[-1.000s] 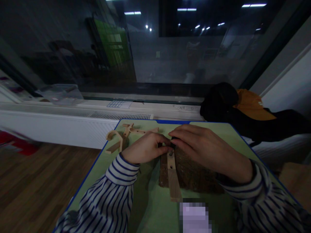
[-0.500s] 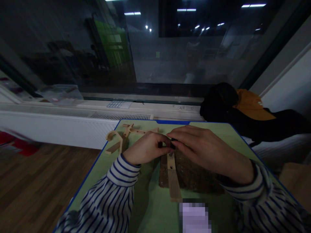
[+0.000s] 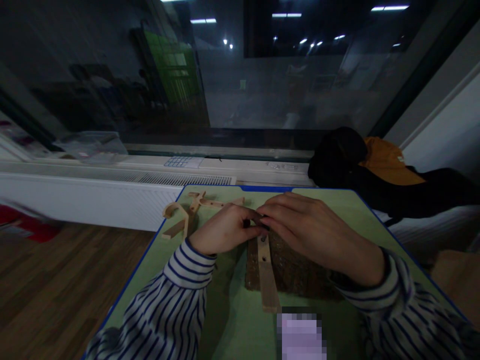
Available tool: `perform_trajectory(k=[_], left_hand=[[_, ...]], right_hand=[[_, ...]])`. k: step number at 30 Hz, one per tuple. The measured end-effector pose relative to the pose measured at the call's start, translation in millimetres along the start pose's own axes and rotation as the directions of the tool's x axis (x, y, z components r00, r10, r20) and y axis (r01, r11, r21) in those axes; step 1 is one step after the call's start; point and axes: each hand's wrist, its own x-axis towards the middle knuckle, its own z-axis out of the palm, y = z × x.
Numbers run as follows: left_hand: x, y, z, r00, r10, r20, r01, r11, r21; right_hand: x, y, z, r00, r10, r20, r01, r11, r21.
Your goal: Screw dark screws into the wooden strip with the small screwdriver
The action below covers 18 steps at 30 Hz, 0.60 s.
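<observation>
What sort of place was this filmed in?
Probably an ordinary indoor room used as a workspace: a green-topped table with wooden pieces on it stands beside a large dark window with a white radiator below.

Dark window (image 3: 232,100) mirroring ceiling lights (image 3: 287,15); white radiator (image 3: 93,200) below; brown plank floor (image 3: 75,275) left; dim room.

Both forearms angle inward from where I'm watching, bringing the hands close together in front of the body. The left hand (image 3: 225,228) has its back turned up, thumb and index finger curved toward each other. The right hand (image 3: 300,220) arches over, fingers slanting down to the left one's fingertips (whether they touch, I can't quite make out). Striped sleeves (image 3: 178,295) reach both wrists.
</observation>
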Motion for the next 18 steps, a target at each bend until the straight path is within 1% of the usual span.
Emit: perform_trajectory(k=[7,10,14,18], left_hand=[[1.4,-3.4,0.6,0.999,0.001,0.046,0.003,0.997,-0.082],[1.8,-2.9,1.2,0.999,-0.027,0.021,0.029,0.998,-0.062],[2.1,-1.1,2.3,0.997,-0.071,-0.017,0.071,0.997,0.005],[2.2,-1.3,3.1,0.998,-0.061,-0.028,0.061,0.998,0.015]], right_hand=[[0.4,1.0,0.9,1.000,0.017,-0.011,-0.017,1.000,-0.010],[1.3,2.1,1.2,1.000,0.006,-0.028,-0.007,1.000,-0.018],[2.2,2.4,0.5,1.000,-0.002,-0.028,0.001,1.000,-0.026],[0.4,4.0,1.0,0.998,0.050,-0.027,-0.049,0.999,0.013]])
